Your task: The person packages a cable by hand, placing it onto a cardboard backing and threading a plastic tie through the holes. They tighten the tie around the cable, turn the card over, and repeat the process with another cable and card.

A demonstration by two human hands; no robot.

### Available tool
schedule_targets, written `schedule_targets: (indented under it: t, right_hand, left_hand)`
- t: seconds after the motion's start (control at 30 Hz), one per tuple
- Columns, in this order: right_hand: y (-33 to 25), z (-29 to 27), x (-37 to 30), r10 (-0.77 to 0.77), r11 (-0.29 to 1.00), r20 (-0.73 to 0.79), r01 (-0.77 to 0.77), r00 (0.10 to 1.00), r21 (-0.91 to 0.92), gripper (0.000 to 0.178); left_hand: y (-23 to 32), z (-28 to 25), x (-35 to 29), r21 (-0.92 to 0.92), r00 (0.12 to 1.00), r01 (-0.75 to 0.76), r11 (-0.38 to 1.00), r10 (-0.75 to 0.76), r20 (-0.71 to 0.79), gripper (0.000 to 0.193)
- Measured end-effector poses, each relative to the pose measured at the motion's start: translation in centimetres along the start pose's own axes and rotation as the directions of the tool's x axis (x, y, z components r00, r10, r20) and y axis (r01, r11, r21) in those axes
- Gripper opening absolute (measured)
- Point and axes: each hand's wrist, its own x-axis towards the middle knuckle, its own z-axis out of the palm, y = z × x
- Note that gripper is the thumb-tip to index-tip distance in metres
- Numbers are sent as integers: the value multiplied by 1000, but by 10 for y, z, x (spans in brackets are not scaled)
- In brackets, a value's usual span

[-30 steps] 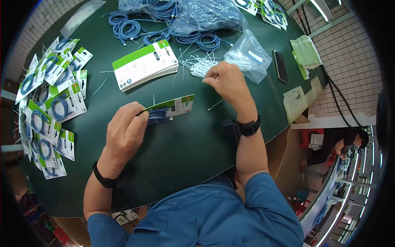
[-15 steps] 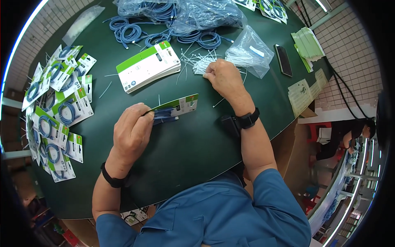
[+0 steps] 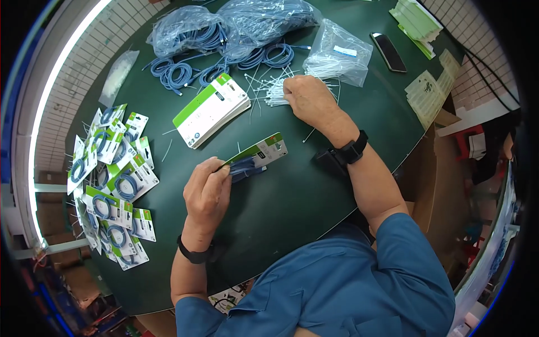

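Right fingers [image 3: 291,88] deeper among ties [image 3: 274,93], grip hidden; card [image 3: 272,147] pinched endwise between left fingers [image 3: 219,173]

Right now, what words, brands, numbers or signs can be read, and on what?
None reads clearly enough to quote.
Held green-and-white card: print too small.
Card stack: print too small.
Carded blue cables: print too small.
White label on the clear bag: blurred.
Yellowish sheets: dark marks, unreadable.

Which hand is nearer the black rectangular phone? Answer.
Right: in the picture, the right hand is below and left of the phone; the left hand is farther below and left.
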Motion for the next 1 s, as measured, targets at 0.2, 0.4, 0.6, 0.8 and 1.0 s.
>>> schedule_targets:
  t: [0.2,0.4,0.6,0.8,1.0]
  right_hand:
    - [0,-6,-4,-10,997,10,11,1000,-70,10]
    - [-17,-9,-3,109,988,155,-90,982,-125,9]
    - [-39,2,-3,84,993,195,-64,977,-104,14]
    - [-47,55,3,59,998,-59,-59,997,7,24]
    - [-56,90,11,27,999,-63,-29,998,-29,26]
  left_hand:
    - [13,7,11,-71,1000,-26,997,26,3,22]
    - [3,9,7,-93,997,-75,993,76,0,19]
    - [-24,5,-13,-91,997,-72,993,69,-38,17]
    - [-44,4,-36,-93,994,-105,990,103,-22,16]
    - [-52,-1,-47,-63,995,-102,993,101,-26,17]
